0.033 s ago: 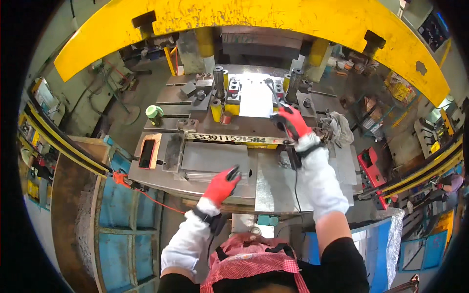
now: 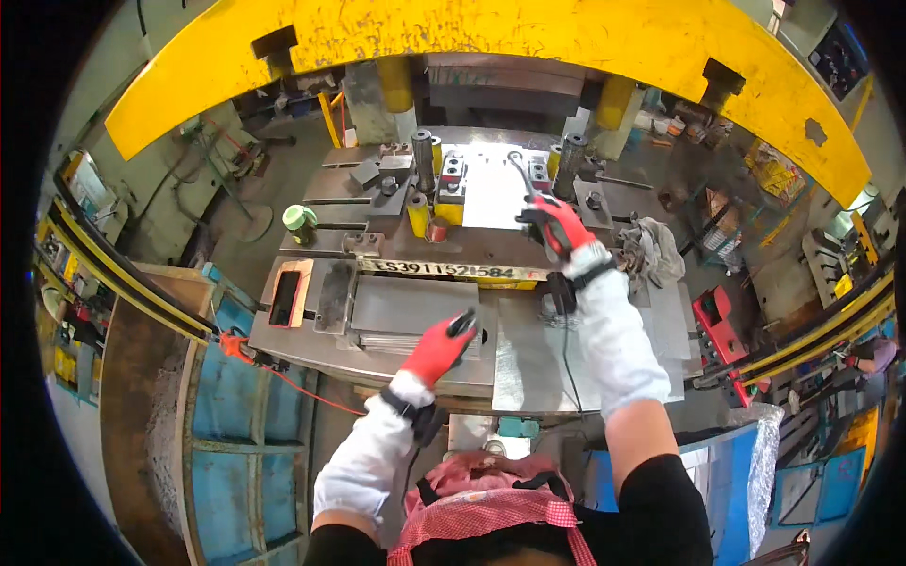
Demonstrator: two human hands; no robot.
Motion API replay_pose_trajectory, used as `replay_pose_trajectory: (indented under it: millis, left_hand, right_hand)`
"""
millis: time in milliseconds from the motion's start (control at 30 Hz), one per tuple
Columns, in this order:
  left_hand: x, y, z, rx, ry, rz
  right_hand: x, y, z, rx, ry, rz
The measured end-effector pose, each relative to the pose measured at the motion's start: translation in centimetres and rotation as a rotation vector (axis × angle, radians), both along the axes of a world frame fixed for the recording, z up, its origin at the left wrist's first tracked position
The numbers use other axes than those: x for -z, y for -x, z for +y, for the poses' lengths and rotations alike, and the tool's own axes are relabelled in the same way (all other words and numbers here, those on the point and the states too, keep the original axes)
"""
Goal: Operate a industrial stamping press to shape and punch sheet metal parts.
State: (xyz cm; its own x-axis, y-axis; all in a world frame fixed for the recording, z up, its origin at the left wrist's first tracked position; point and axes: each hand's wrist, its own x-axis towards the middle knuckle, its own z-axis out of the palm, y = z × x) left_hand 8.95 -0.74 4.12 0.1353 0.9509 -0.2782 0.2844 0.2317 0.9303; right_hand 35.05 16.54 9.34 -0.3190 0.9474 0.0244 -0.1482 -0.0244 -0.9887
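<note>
My left hand (image 2: 439, 349), in a red glove and white sleeve, lies on the right edge of a stack of flat grey metal sheets (image 2: 396, 307) on the press table. I cannot tell whether it grips a sheet. My right hand (image 2: 557, 226), gloved the same way, reaches forward and is closed around a dark hooked tool (image 2: 521, 174). The tool's tip sits over a shiny flat sheet (image 2: 493, 198) lying in the die of the press, between the guide posts (image 2: 422, 156).
The yellow press frame (image 2: 528, 38) arches overhead. A green tape roll (image 2: 300, 222) and an orange-rimmed tray (image 2: 288, 294) sit at the left, a rag (image 2: 653, 247) and a red box (image 2: 717, 325) at the right. Blue bins (image 2: 231, 443) stand at the lower left. Another person (image 2: 873, 357) is at the far right.
</note>
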Motion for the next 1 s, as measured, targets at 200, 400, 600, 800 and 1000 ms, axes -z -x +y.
replay_pose_trajectory:
  millis: [200, 400, 600, 800, 1000]
  left_hand:
    - [7.9, -5.0, 16.2, -0.090, -0.053, -0.764]
    - [4.3, -9.6, 20.7, -0.113, 0.272, -1.203]
    - [2.7, -6.8, 18.1, 0.214, -1.203, 0.731]
    - [-1.5, 0.9, 9.7, -0.402, -0.542, -0.427]
    - [-9.6, 8.4, 4.9, -0.131, -0.197, 0.083]
  right_hand:
    - [2.2, 1.7, 3.7, -0.033, -0.020, 0.084]
    - [2.7, -5.0, -16.7, 0.371, -0.032, 0.207]
    - [13.3, -8.9, -26.5, 0.422, 0.299, 0.141]
    - [18.5, -10.2, -25.0, 0.599, 0.184, -0.144]
    - [5.4, -5.0, -26.0, 0.478, 0.010, -0.267]
